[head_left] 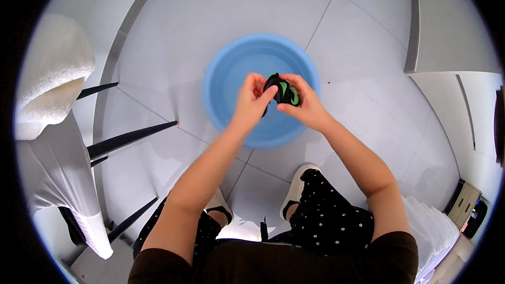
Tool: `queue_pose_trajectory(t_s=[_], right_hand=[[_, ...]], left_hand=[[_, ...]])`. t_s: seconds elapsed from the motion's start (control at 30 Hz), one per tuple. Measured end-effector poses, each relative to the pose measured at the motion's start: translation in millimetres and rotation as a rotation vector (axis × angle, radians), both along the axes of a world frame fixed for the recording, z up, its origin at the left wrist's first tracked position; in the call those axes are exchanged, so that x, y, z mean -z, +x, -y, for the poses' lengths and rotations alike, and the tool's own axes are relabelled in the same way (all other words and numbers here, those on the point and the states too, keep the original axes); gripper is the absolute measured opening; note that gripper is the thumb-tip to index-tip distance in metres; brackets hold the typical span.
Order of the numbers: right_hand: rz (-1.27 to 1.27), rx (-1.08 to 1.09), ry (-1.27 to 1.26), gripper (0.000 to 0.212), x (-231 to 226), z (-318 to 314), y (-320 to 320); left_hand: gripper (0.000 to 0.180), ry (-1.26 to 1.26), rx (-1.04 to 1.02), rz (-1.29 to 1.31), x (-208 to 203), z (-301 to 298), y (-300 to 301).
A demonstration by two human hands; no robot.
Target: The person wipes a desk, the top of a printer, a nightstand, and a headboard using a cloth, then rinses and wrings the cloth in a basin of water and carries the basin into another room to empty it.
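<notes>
Over a round blue basin (pixel 214 110) on the floor, both my hands hold one bunched black and green cloth (pixel 284 92). My left hand (pixel 254 96) grips its left side, thumb laid across the top. On the right side, my right hand (pixel 306 104) is closed round it with the fingers curled over the far edge. The cloth is crumpled, so its exact kind cannot be made out. A small dark end of it hangs below my left hand. The basin's inside looks pale blue, and whether water stands in it is hard to tell.
Grey tiles (pixel 363 115) make up the floor. At the left stands a chair with black legs (pixel 134 139), a grey-white cover and a fluffy cream cloth (pixel 55 68). White cabinets (pixel 452 100) line the right side. My shoes (pixel 294 189) are just this side of the basin.
</notes>
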State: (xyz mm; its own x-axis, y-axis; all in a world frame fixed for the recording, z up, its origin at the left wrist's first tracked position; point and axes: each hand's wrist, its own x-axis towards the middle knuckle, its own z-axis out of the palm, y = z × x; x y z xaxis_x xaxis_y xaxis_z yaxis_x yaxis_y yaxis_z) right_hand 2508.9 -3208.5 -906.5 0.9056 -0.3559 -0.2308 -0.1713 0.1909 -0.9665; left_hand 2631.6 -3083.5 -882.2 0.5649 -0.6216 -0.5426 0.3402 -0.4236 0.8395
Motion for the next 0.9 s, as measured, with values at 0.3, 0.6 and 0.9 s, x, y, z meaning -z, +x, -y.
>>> queue_pose_trajectory(t_s=[0.3,0.6,0.9], right_hand=[[-0.193,0.207,0.694,0.035,-28,12,10],[-0.190,0.418,0.583,0.023,-65,-10,43],[-0.156,0.543,0.669,0.023,-65,11,39]], left_hand=[[0.016,-0.199,0.005,-0.259,-38,12,28],[0.026,-0.238,-0.480,-0.220,-44,48,-56],[0.029,-0.174,0.111,0.534,-21,39,-40]])
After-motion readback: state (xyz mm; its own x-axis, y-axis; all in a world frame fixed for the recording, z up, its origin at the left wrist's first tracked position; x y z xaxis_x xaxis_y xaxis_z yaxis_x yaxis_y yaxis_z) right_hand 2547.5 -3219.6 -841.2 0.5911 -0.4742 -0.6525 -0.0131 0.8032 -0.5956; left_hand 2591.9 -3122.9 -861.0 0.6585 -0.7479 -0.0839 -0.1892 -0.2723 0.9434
